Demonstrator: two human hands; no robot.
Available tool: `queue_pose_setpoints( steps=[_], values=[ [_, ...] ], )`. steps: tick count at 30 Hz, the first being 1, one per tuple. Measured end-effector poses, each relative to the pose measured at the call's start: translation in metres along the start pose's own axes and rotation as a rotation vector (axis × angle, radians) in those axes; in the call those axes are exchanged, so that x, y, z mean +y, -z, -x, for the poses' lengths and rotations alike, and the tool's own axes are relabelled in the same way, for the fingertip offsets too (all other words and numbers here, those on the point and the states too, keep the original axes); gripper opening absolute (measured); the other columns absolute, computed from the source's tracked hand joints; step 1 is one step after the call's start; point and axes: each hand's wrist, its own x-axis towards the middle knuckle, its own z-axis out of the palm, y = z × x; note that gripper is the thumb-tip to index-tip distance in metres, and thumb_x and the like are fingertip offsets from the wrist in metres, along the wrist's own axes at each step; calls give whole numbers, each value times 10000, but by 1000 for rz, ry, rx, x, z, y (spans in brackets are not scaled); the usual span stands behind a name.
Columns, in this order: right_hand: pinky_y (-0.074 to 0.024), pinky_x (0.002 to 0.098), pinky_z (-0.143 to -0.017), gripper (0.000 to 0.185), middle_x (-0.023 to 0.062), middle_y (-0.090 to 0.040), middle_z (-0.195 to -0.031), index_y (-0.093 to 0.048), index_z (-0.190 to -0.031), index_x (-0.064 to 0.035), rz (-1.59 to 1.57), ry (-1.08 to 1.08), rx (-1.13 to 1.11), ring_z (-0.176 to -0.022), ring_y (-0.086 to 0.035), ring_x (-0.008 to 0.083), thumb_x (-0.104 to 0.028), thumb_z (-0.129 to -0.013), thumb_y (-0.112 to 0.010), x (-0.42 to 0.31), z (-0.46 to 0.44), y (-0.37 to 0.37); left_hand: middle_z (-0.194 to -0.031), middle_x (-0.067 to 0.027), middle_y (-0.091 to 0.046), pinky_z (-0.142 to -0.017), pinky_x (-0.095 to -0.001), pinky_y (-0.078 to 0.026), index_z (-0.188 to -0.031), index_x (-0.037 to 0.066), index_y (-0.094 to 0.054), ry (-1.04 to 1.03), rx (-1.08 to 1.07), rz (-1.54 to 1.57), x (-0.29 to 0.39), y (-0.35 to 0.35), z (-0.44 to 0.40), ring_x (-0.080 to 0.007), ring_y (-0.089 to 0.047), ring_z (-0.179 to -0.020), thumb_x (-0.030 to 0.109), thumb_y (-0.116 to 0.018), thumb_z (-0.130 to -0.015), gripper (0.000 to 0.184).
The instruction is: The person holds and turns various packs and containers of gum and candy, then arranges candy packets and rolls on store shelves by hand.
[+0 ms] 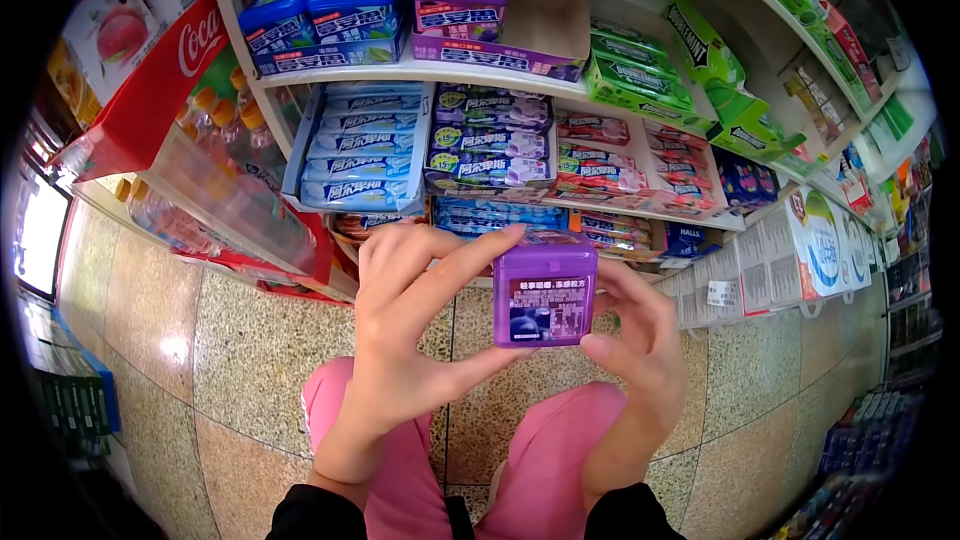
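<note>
Holding a purple plastic tub (545,295) w/ both hands, btwn me & the candy shelves (350,73), printed label facing me. L hand (395,325) is spread wide in a C: index fingertip at the top edge, thumb at the bottom L corner. R hand (640,345) is half curled, thumb by the lower R corner, fingers along the R side (tips partly hidden, can't tell how hard they press). Lt-blue 阿尔卑斯 packs (365,147) & green Doublemint boxes (642,80) sit beyond.
</note>
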Motion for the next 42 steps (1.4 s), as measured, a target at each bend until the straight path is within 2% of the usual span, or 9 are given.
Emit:
queue_pose_setpoints(
  steps=[20, 23, 25, 29, 32, 35, 38, 39, 42],
  values=[
    [-352, 292, -879, 769, 101, -643, -1211, -537, -1356, 51, 8, -25, -7, -1108, -575, 154, -251, -704, -812, -2, -2, -1, -899, -9, -552, -893, -397, -359, -1227, 146, -708, -71, -3, -31, -1, 2, -2, -215, -509, -890, 266, -891, -557, 705],
    [-361, 292, -884, 754, 96, -649, -1199, -543, -1346, 51, -22, -30, 18, -1102, -577, 152, -254, -710, -811, 1, -3, -5, -910, -28, -606, -847, -359, -421, -1171, 46, -722, -145, 4, -117, -5, 2, -2, -193, -548, -856, 380, -901, -525, 748],
    [-375, 298, -910, 743, 95, -651, -1195, -547, -1335, 57, -45, -31, 24, -1099, -583, 157, -257, -715, -810, 6, -4, -3, -930, -24, -599, -761, -319, -416, -1206, 54, -703, -107, 14, -79, -6, -1, -1, -177, -548, -859, 393, -910, -512, 800],
    [-395, 332, -1007, 700, 118, -648, -1225, -544, -1325, 75, -326, -159, -29, -1130, -602, 197, -277, -762, -766, 5, -4, -3, -977, -22, -588, -617, -256, -372, -1266, 67, -664, 20, 70, -26, -1, -3, -2, -149, -552, -877, 419, -927, -476, 904],
    [-399, 366, -1056, 662, 144, -645, -1245, -547, -1310, 86, -522, -234, -68, -1160, -606, 226, -296, -801, -728, 18, -6, 0, -1003, -33, -597, -584, -242, -346, -1270, 65, -656, -41, 102, -12, -9, -1, -1, -141, -563, -914, 438, -929, -457, 935],
    [-430, 401, -1051, 625, 168, -641, -1257, -543, -1300, 91, -692, -267, -76, -1174, -610, 247, -297, -836, -699, 31, -10, -6, -1046, -51, -607, -606, -251, -371, -1242, 58, -669, -34, 105, -21, -8, 1, 0, -161, -574, -956, 424, -930, -468, 895],
    [-439, 412, -1053, 634, 176, -628, -1277, -519, -1321, 92, -1001, -201, -270, -1196, -602, 265, -284, -842, -694, 68, -16, -2, -1080, -65, -616, -653, -271, -413, -1213, 47, -678, -122, 107, -9, -14, 2, -1, -189, -579, -980, 406, -929, -482, 852],
    [-438, 418, -1058, 651, 182, -618, -1291, -499, -1338, 93, -1068, -191, -309, -1207, -597, 271, -277, -840, -696, 74, -18, -4, -1088, -85, -632, -781, -318, -446, -1173, 33, -687, -62, 91, 20, -6, 3, 0, -223, -583, -986, 388, -926, -495, 802],
    [-433, 428, -1072, 713, 194, -592, -1326, -439, -1386, 93, -1194, -174, -354, -1228, -585, 279, -263, -829, -705, 88, -22, -7, -1076, -92, -648, -898, -370, -423, -1147, 25, -691, -181, 87, -35, -8, 7, -1, -238, -586, -992, 386, -922, -504, 772]
  ],
)
